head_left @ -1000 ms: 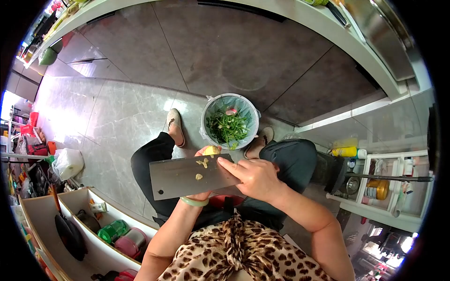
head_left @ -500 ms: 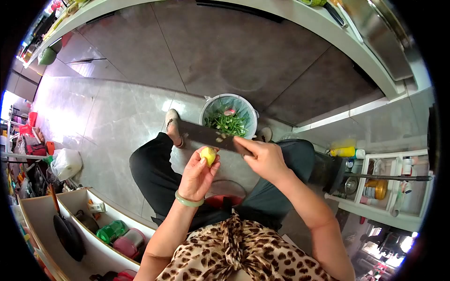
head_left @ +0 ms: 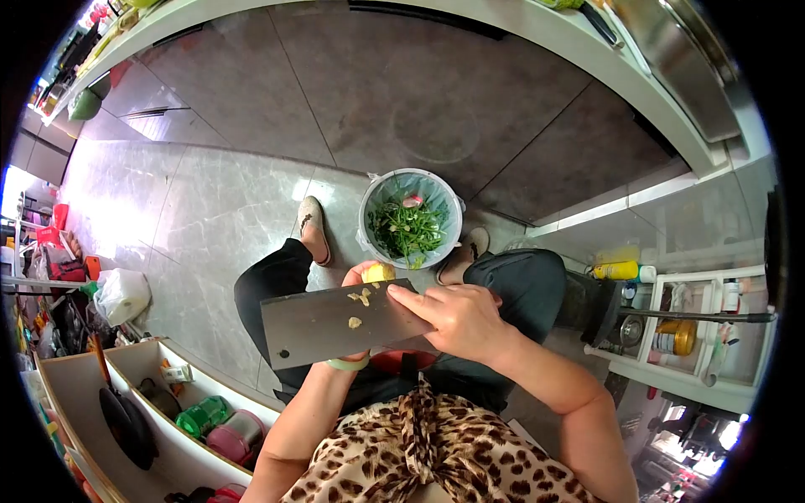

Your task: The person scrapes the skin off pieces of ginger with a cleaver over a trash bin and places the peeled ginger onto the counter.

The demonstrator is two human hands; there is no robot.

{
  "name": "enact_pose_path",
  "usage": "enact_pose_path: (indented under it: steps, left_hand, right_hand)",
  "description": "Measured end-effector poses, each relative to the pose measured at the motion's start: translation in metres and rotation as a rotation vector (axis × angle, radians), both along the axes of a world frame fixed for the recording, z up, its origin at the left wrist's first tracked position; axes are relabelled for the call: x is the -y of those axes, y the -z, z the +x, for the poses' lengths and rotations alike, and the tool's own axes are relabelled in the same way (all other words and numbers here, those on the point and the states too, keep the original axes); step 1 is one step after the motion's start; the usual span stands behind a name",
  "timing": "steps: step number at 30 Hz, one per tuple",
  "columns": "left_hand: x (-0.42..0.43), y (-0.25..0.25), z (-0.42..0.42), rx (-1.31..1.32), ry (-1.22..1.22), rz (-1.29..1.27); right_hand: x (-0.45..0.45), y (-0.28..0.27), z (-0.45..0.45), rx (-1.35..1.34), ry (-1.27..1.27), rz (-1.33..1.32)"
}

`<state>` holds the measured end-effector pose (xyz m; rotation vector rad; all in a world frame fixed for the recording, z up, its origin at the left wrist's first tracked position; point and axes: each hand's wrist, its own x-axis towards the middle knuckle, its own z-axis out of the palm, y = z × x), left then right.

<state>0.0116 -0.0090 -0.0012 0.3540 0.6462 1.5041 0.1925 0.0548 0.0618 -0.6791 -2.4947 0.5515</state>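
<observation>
My right hand [head_left: 471, 323] grips a broad cleaver [head_left: 319, 334], its handle hidden in the palm and the index finger stretched along the blade. The blade's flat side faces up, with several pale scraps [head_left: 355, 322] stuck to it. Behind the blade, my left hand [head_left: 355, 272] holds a small yellow piece of ginger [head_left: 379, 272]. Only part of that hand shows past the blade's far edge, and the ginger sits right against this edge. A green bangle [head_left: 348, 363] circles the left wrist. Just beyond stands a lined white bin [head_left: 363, 220] with green leafy scraps [head_left: 409, 226] inside.
The bin stands on the grey tiled floor [head_left: 218, 201] between my feet, before dark cabinet fronts [head_left: 402, 92]. An open drawer unit [head_left: 138, 348] with a pan and bottles is at lower left. A white rack [head_left: 704, 285] with jars stands right. A white bag [head_left: 122, 293] lies left.
The cleaver has swung toward me and to the left, its flat side now turned up over my left hand. The ginger has moved slightly away from me, to the blade's far edge.
</observation>
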Motion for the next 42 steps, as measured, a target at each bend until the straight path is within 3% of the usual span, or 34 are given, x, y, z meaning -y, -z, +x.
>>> enact_pose_path:
  steps: [2,4,6,7,10,13,14,16,20,25,27,29,34,36,37,40,42]
  left_hand:
    - [0.001,0.001,0.0,-0.086,-0.004,-0.035]
    - [0.003,0.002,-0.003,0.157,0.012,0.006]
    - [0.01,0.006,-0.001,0.177,-0.038,-0.108]
    - [0.009,0.0,-0.006,0.112,0.093,-0.07]
    - [0.003,-0.005,-0.003,0.172,0.088,0.018]
    - [-0.002,-0.002,-0.003,0.176,-0.021,-0.031]
    - [-0.002,0.001,-0.004,0.171,-0.02,-0.034]
    - [-0.004,0.006,-0.003,0.234,-0.056,0.005]
    - [-0.005,0.012,-0.003,0.424,-0.039,0.056]
    - [-0.004,0.004,0.002,0.288,-0.042,0.04]
    - [-0.003,0.005,0.003,0.021,-0.045,0.0]
    - [-0.002,0.005,0.006,0.051,-0.037,0.025]
    - [0.003,0.008,0.009,0.23,0.007,0.128]
    - [0.005,0.008,0.012,0.321,-0.085,0.071]
    - [0.003,0.003,0.013,0.254,-0.101,-0.05]
    - [0.001,-0.005,0.01,0.344,-0.016,-0.009]
    - [0.001,0.0,0.006,0.353,-0.009,0.048]
  right_hand:
    - [0.0,0.001,0.003,0.024,0.012,-0.013]
    - [-0.001,0.003,0.005,0.047,0.024,-0.027]
    - [-0.011,0.014,0.009,0.129,0.103,-0.02]
    - [-0.021,0.027,0.011,0.127,0.15,-0.162]
    - [-0.048,0.049,0.015,0.192,0.341,-0.441]
    - [-0.04,0.023,0.006,0.025,0.283,-0.457]
    - [-0.035,0.014,0.003,0.019,0.284,-0.46]
    - [-0.022,-0.002,-0.004,-0.094,0.083,-0.11]
    - [0.001,-0.015,-0.013,-0.036,0.06,-0.08]
    - [0.008,-0.003,-0.014,-0.036,0.068,0.011]
    - [0.008,-0.002,-0.013,-0.033,0.072,0.046]
    - [0.008,-0.002,-0.013,-0.025,0.076,0.08]
    - [0.004,0.002,-0.01,-0.024,0.101,0.077]
    - [-0.002,0.009,-0.006,0.003,0.118,0.062]
    - [-0.01,0.019,-0.004,0.003,0.171,-0.051]
    - [-0.02,0.02,0.001,0.049,0.287,-0.239]
    - [-0.014,0.012,0.0,-0.107,0.234,-0.186]
